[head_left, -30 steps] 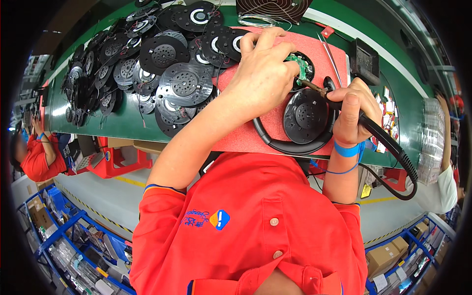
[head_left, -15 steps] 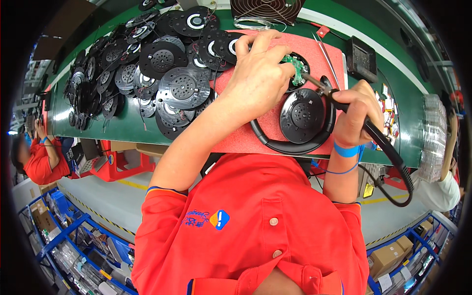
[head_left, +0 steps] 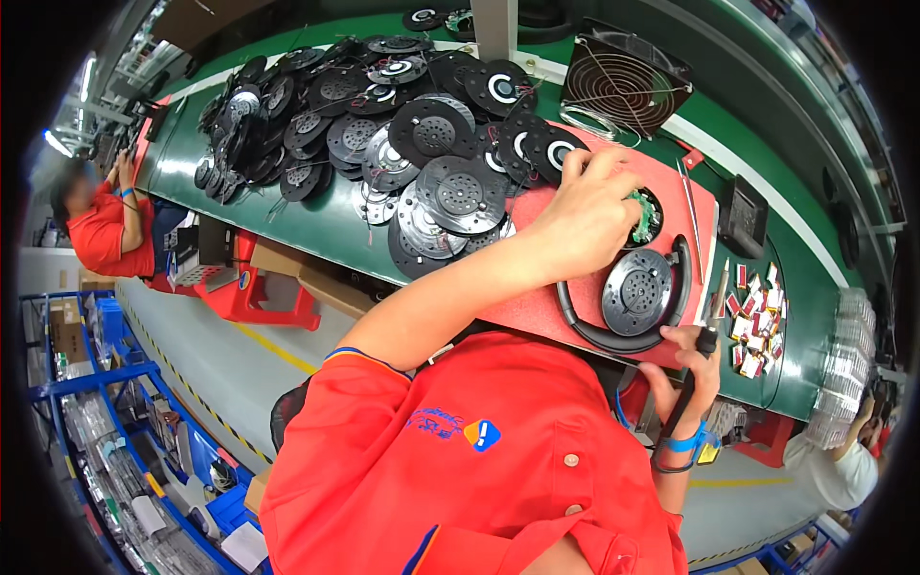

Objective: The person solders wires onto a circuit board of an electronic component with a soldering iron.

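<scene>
A pair of black headphones lies on the red mat (head_left: 522, 311), its headband (head_left: 578, 326) curving toward my body. One round ear cup (head_left: 640, 290) shows a perforated centre. Behind it, the other cup is uncovered, with a green circuit board (head_left: 643, 217) inside. My left hand (head_left: 589, 211) is over that board with bent fingers; its fingertips and whatever they grip are hidden. A black disc with a white ring (head_left: 560, 153) is beside its knuckles. My right hand (head_left: 692, 372) holds a soldering iron (head_left: 707, 341), tip pointing away from me, its index finger near the headband.
Black speaker discs (head_left: 460, 195) are heaped on the left of the green table. Tweezers (head_left: 692, 216) lie at the mat's right edge, near a black tray (head_left: 743, 216). Red-and-white small parts (head_left: 759, 321), clear plastic trays (head_left: 848, 359) and a fan (head_left: 625, 84) surround the mat. A co-worker (head_left: 110, 225) is at left.
My right hand has drawn the soldering iron back from the circuit board, toward me and the headphones' right side. My left hand stays at the board. The whole view has shifted and turned.
</scene>
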